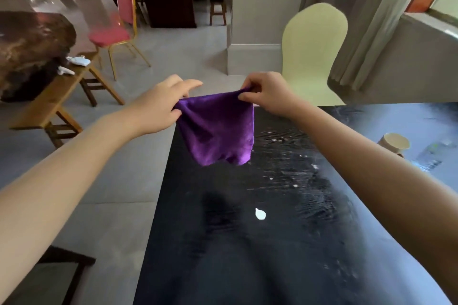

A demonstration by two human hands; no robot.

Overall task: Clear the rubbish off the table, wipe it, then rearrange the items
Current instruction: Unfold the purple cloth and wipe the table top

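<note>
A purple cloth hangs in the air above the far left corner of the dark glossy table. My left hand pinches its left top corner and my right hand pinches its right top corner, so the cloth is stretched between them and sags below. A small white scrap lies on the table in the middle, with several tiny white crumbs and smear marks to its right.
A paper cup and a clear plastic bottle lie at the table's right. A pale yellow chair stands beyond the far edge. A wooden bench and a pink chair stand on the floor to the left.
</note>
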